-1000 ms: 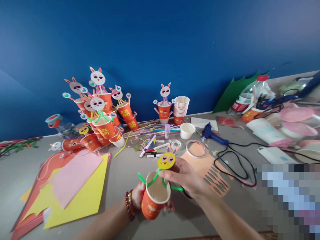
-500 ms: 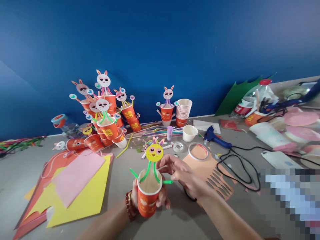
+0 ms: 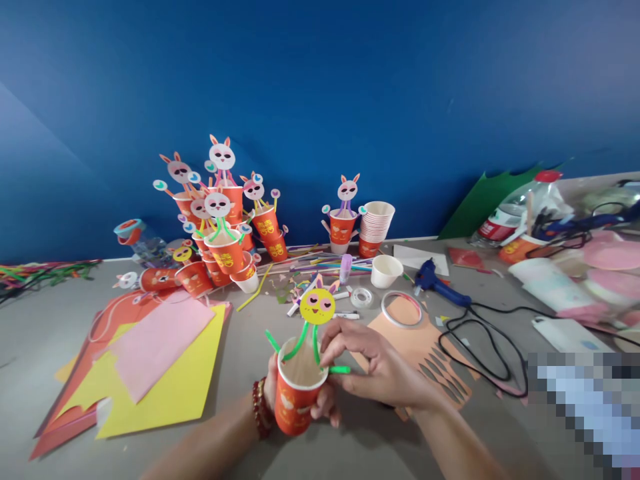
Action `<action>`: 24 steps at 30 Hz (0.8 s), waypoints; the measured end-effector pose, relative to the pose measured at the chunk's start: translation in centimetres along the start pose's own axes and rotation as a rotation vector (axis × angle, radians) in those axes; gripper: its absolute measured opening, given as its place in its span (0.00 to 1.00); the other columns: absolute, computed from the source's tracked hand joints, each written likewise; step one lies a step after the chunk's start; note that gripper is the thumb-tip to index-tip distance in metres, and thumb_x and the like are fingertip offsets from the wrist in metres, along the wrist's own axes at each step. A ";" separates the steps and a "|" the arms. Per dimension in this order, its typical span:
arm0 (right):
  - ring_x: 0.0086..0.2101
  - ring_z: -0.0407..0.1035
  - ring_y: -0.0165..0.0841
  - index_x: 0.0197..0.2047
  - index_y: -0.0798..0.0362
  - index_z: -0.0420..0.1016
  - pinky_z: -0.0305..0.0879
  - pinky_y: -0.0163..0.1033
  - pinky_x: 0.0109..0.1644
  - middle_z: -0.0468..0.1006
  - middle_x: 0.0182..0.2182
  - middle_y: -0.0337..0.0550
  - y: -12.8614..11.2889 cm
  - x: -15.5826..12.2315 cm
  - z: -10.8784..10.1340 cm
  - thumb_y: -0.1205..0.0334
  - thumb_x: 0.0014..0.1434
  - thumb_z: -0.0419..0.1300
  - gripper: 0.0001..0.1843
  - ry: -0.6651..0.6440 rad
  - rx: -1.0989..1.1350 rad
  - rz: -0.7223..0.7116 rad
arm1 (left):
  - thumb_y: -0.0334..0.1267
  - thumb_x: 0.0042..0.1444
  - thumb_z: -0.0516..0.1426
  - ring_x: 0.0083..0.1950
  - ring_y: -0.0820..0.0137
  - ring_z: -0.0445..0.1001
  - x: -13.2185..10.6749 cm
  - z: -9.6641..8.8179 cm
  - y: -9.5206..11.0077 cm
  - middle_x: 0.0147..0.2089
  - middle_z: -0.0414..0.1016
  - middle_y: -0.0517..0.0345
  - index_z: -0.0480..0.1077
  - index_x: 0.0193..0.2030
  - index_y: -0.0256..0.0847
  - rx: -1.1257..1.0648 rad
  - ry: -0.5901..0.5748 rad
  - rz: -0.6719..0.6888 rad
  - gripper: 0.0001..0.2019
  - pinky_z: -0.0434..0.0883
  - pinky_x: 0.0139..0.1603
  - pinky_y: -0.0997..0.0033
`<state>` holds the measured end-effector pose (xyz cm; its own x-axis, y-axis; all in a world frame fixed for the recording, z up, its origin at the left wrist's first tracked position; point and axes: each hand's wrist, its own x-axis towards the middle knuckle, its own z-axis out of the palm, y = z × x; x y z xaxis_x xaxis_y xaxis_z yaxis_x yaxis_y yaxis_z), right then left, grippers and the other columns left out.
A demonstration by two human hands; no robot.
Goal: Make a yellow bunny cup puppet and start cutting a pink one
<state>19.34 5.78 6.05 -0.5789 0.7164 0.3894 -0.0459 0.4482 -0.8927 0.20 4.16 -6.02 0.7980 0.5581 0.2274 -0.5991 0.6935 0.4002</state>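
Looking down from the head view, I see my left hand (image 3: 271, 390) wrapped around an orange cup (image 3: 295, 408), its fingers (image 3: 326, 409) curled tight against the cup wall. The cup stands upright at the near edge of the surface (image 3: 245, 340), low in the middle of the view; I cannot tell whether its base rests there or hangs just above. A bead bracelet (image 3: 260, 408) sits on that wrist. My right hand (image 3: 383, 370) comes in from 3 o'clock, thumb and forefinger pinched together on a green straw (image 3: 341, 369) that juts sideways from the rim. More green stems rise out of the cup and carry a yellow face (image 3: 317, 305) with pink ears at 12 o'clock.

Around the cup there is plenty of clutter. At 9 o'clock lie a yellow sheet (image 3: 170, 393) and a pink sheet (image 3: 155, 337) on top of it, near the cup but apart. At 11 o'clock a heap of finished bunny cups (image 3: 225, 233) leans against the blue wall (image 3: 320, 87). At 12 o'clock, beyond the yellow face, are loose markers (image 3: 345, 315), a purple glue stick (image 3: 345, 267) and a small tape roll (image 3: 361, 297). At 1 o'clock stand a white cup (image 3: 386, 270) and a cup stack (image 3: 376, 227), with a tape ring (image 3: 400, 308) nearer. Under and just past my right hand lies an orange paper (image 3: 430, 350) with leaf-shaped cut-outs. A blue glue gun (image 3: 435, 283) and its black cord (image 3: 480, 333) loop at 2 o'clock, close to my right forearm.
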 end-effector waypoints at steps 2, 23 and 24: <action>0.44 0.72 0.36 0.38 0.52 0.77 0.66 0.40 0.50 0.74 0.41 0.45 -0.1 0.0 -0.2 0.68 0.58 0.65 0.04 -0.015 -0.001 -0.009 | 0.73 0.48 0.52 0.22 0.72 0.65 0.1 0.5 0.1 0.25 0.73 0.57 0.75 0.41 0.38 0.015 -0.011 -0.002 0.37 0.69 0.36 0.62; 0.41 0.71 0.36 0.39 0.52 0.78 0.66 0.39 0.46 0.76 0.38 0.46 -0.6 0.1 -0.8 0.62 0.65 0.63 0.04 -0.138 -0.080 -0.052 | 0.72 0.47 0.52 0.27 0.66 0.68 0.2 0.5 0.6 0.28 0.75 0.52 0.75 0.43 0.34 0.091 -0.067 -0.042 0.39 0.67 0.41 0.57; 0.41 0.71 0.36 0.39 0.52 0.78 0.66 0.39 0.46 0.76 0.38 0.46 -0.7 0.1 -0.9 0.62 0.65 0.62 0.04 -0.148 -0.095 -0.053 | 0.73 0.46 0.53 0.28 0.66 0.69 0.2 0.7 0.8 0.28 0.75 0.52 0.75 0.42 0.34 0.110 -0.051 -0.057 0.39 0.67 0.41 0.58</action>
<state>20.07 6.03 6.89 -0.6917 0.6071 0.3911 -0.0066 0.5363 -0.8440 -0.08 4.56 -5.03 0.8343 0.4935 0.2457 -0.5444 0.6673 0.5083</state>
